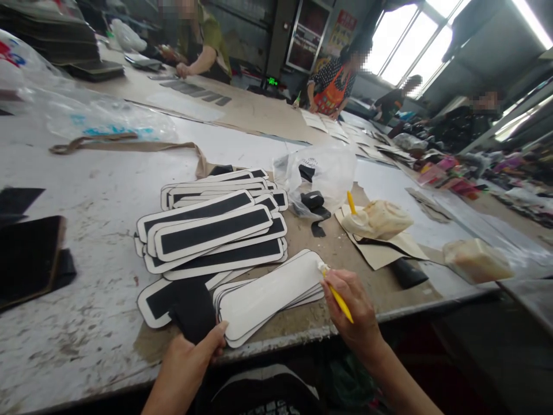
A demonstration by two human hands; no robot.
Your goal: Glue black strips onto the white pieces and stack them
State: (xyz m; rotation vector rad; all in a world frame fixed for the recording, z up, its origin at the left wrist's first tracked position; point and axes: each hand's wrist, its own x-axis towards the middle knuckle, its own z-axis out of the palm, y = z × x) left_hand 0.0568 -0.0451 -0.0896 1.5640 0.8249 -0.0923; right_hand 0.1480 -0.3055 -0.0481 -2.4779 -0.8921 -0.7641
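My right hand point(352, 302) is closed round a yellow-handled brush point(339, 297). The brush's whitish tip touches the far right end of a long white rounded panel point(272, 294), the top one of a small stack at the table edge. Black strips point(194, 308) stick up from my closed left hand point(199, 351), whose thumb lies at the near left corner of that panel; the lower fingers are partly hidden. Behind the strips lies a pile of similar white panels point(216, 230), several with a black strip on their faces.
A pale glue-coated container point(380, 219) with a yellow handle in it stands at right, near a yellowish block point(477, 260). Behind the pile are a clear plastic bag point(328, 167) and a brown strap point(159, 147). A dark slab point(30, 256) lies at left. Other people work across the table.
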